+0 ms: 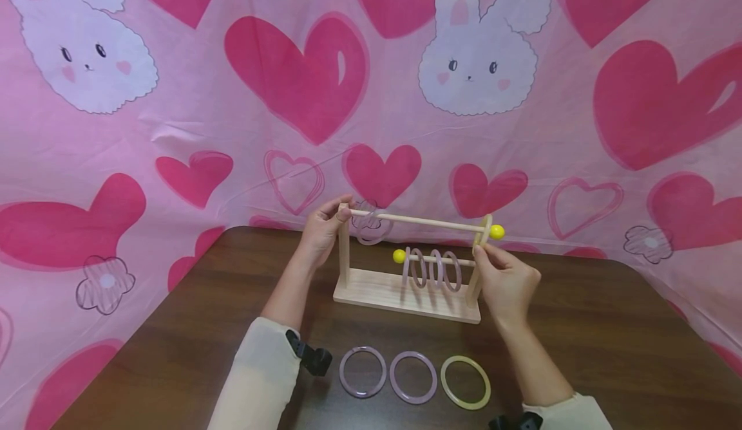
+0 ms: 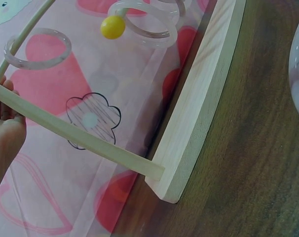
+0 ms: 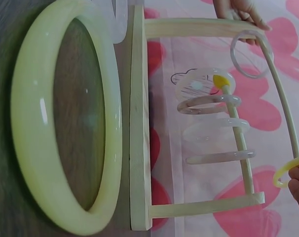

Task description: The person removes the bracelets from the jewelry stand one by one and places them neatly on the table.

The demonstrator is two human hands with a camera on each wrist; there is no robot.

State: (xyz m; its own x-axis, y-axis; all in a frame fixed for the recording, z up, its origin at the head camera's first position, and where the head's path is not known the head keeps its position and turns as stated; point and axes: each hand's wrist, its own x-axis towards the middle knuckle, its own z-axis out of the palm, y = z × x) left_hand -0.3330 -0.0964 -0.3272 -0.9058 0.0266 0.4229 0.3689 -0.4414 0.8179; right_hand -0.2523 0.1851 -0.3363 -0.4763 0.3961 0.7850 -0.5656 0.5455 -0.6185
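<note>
A wooden rack with two rods stands on the table. My left hand grips the top of its left post, thumb in front. A pale purple ring hangs on the upper rod near that post. At the rod's right end, by a yellow ball, my right hand pinches a yellow ring that stands around the rod. Several pale purple and brownish rings hang on the lower rod, which has a yellow ball at its left end.
In front of the rack, two purple rings and a yellow ring lie in a row on the dark wooden table. A pink cloth with hearts and rabbits hangs behind the table.
</note>
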